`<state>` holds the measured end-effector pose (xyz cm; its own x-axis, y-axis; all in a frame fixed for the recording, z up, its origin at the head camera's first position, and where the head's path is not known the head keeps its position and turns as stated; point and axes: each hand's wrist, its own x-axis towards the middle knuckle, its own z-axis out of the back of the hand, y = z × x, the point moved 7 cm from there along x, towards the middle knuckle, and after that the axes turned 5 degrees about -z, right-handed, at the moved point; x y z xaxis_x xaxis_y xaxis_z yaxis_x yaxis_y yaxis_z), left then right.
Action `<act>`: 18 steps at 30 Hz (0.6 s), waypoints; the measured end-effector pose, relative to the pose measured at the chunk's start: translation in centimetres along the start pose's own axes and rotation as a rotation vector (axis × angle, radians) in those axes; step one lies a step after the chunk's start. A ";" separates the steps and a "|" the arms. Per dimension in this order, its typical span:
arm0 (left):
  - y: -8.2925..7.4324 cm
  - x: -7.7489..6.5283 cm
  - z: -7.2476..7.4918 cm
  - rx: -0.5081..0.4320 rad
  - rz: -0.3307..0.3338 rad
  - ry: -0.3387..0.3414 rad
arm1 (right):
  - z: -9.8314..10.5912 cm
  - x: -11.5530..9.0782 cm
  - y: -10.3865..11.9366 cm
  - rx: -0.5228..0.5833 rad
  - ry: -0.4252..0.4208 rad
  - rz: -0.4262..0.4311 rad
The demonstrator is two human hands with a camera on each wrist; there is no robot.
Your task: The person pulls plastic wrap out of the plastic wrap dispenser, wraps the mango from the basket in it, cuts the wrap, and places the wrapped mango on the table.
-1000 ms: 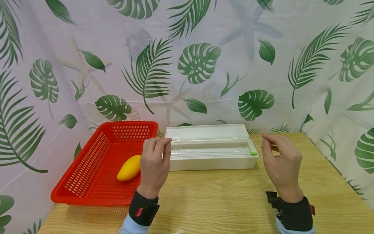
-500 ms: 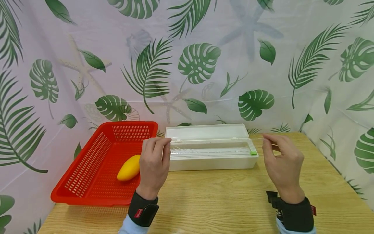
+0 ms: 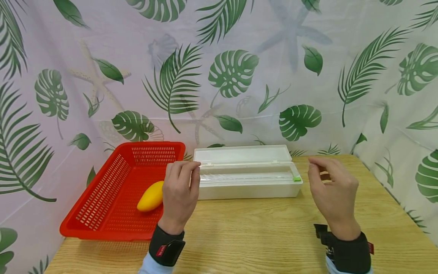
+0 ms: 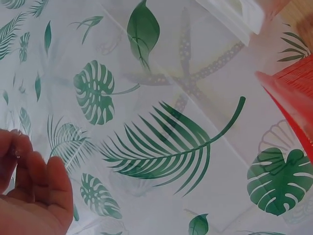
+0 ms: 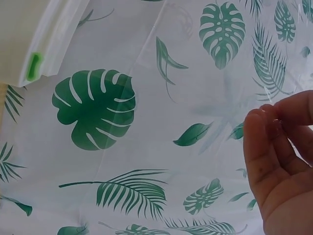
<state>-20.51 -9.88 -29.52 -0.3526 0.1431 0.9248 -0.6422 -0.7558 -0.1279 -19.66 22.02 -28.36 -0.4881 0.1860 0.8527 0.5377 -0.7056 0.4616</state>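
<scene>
Clear cling film shows as a crinkled bit at the fingertips in the left wrist view; the sheet itself is nearly invisible in the head view. My left hand pinches one end between thumb and fingers, beside the red basket. Further right, the right hand pinches the other end, raised above the table. Behind and between the hands stands a white cling film box. Its lid is tipped up, and the film roll lies inside. A green cutter slider sits at the right end.
A red perforated basket stands at left with a yellow mango in it, partly hidden by the left hand. The wooden table backs onto a leaf-print curtain.
My right hand has shifted slightly to the right, widening the gap between the hands a little. The left hand has hardly moved; box, basket and mango stay put.
</scene>
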 end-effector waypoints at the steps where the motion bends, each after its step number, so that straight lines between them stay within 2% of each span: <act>1: 0.0 0.0 0.1 0.000 -0.003 0.006 | 0.0 0.0 0.0 -0.008 0.008 -0.003; 6: -0.3 0.3 0.4 -0.002 -0.011 0.060 | 0.2 0.1 0.0 -0.044 0.040 0.001; 11: -0.4 0.5 0.6 -0.014 -0.001 0.160 | 0.6 0.3 0.3 -0.016 0.045 0.032; 18: -0.4 0.7 1.1 -0.084 -0.013 0.317 | 0.8 0.3 0.2 -0.055 0.198 0.050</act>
<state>-19.72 -10.16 -28.46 -0.5297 0.3543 0.7707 -0.6972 -0.6993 -0.1577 -19.17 22.43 -27.82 -0.5903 0.0151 0.8070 0.5290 -0.7480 0.4009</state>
